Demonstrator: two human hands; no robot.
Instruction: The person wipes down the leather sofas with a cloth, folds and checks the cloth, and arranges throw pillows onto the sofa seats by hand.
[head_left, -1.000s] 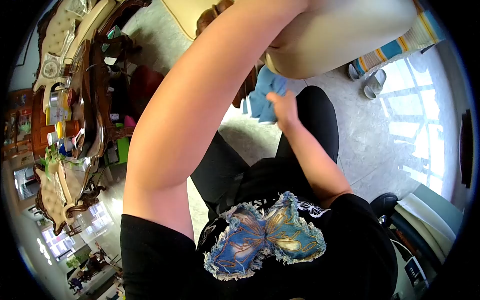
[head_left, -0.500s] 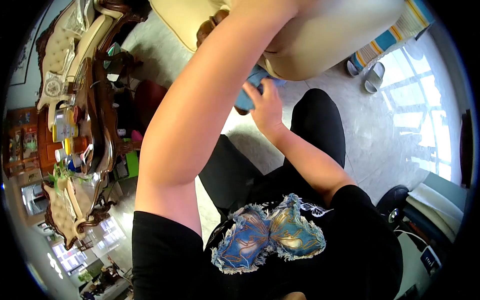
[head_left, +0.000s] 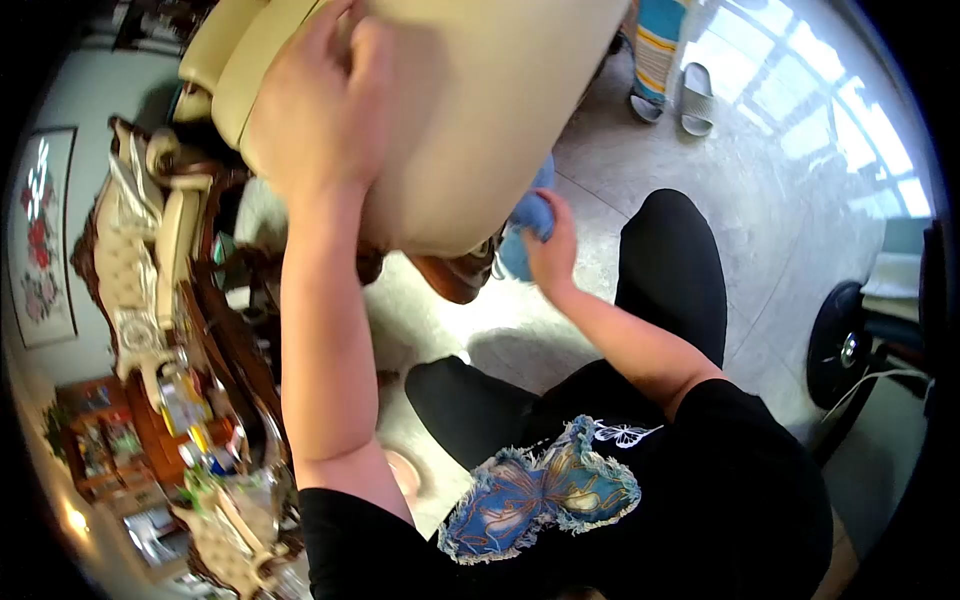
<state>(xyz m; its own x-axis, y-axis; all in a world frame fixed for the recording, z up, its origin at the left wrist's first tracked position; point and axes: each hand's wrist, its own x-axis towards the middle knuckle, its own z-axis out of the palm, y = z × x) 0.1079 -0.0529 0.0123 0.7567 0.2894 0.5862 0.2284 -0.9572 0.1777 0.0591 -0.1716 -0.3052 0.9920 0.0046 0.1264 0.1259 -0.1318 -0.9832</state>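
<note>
My left hand (head_left: 320, 115) is up on the cream upholstered seat (head_left: 480, 90), its back towards me and slightly blurred. Its fingers look apart, with the tips partly hidden at the top of the view. Low on the seat's near side, my right hand (head_left: 556, 243) grips a blue cloth (head_left: 517, 250). The cloth is bunched between thumb and fingers and hangs beside the seat's carved brown wooden foot (head_left: 455, 278). Part of the cloth is hidden behind the seat's edge.
Grey slippers (head_left: 697, 100) lie on the shiny tiled floor (head_left: 770, 190), near a striped cloth (head_left: 657, 50). A carved sofa (head_left: 125, 215) and a cluttered wooden table (head_left: 225, 340) stand to the left. A black round-based object (head_left: 838, 345) is at the right.
My left arm has swung left, bringing its hand into clear view on the seat. My right hand has shifted slightly right and down with the cloth. The view has turned, showing more of the seat.
</note>
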